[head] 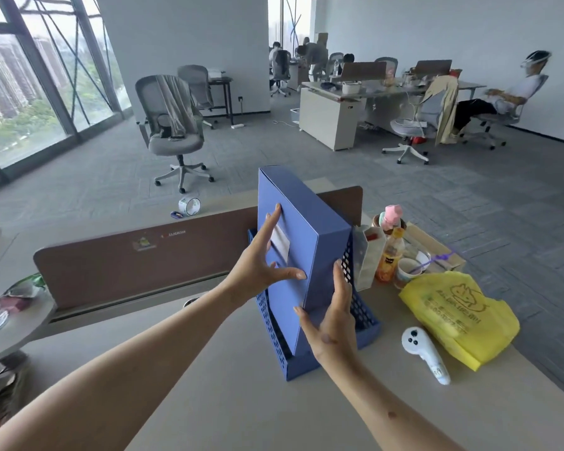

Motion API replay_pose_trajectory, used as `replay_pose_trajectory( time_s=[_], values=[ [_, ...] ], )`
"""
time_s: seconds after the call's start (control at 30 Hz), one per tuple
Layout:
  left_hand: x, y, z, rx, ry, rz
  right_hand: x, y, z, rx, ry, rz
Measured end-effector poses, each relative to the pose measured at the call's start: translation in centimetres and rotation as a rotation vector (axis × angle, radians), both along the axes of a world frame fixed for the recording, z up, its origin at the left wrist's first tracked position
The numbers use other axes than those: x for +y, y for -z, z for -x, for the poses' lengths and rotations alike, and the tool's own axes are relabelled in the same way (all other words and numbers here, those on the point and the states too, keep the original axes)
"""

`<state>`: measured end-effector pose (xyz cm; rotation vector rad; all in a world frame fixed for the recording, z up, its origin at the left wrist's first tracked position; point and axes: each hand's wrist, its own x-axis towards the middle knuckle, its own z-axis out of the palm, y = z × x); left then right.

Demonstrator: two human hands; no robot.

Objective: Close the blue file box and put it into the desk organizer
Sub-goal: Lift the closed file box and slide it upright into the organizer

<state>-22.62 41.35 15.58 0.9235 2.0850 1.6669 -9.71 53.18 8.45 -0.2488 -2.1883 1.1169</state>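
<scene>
Blue file box (302,222), perforated blue organizer (365,317)

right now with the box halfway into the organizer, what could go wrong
The blue file box leans tilted in the desk organizer, not seated; it may jam or tip the organizer. The left hand only presses flat with open fingers, so the box could slip. The carton and bottle stand close beside and might get knocked.

- I see the closed blue file box (310,242) standing upright, tilted, its lower end down inside the perforated blue desk organizer (365,317).
- My left hand (258,265) lies flat on the box's labelled spine, fingers spread.
- My right hand (332,323) cups its lower right edge.
- Right of the organizer lie a yellow plastic bag (459,317) and a white controller (424,356).
</scene>
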Motion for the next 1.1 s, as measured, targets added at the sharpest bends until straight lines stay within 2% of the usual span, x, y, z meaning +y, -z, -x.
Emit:
replay_pose_trajectory(
  time_s=[0.23,0.4,0.63,0.9,1.1],
  values=[
    [-0.2,3.0,0.5,0.015,-0.044,0.017,-0.5,4.0,1.2,0.028,0.014,0.016],
    [-0.5,5.8,0.1,-0.015,-0.073,0.043,-0.8,7.1,1.2,-0.032,-0.002,0.056],
    [-0.9,8.8,-0.8,-0.039,-0.115,0.061,-0.9,10.7,1.1,-0.099,0.034,0.009],
    [-1.3,9.9,-1.4,0.018,-0.111,0.125,-0.8,11.7,0.9,-0.144,0.018,-0.030],
    [-3.3,9.3,-3.1,0.162,-0.313,0.218,1.4,10.9,-1.5,-0.089,-0.104,-0.160]
  ],
)
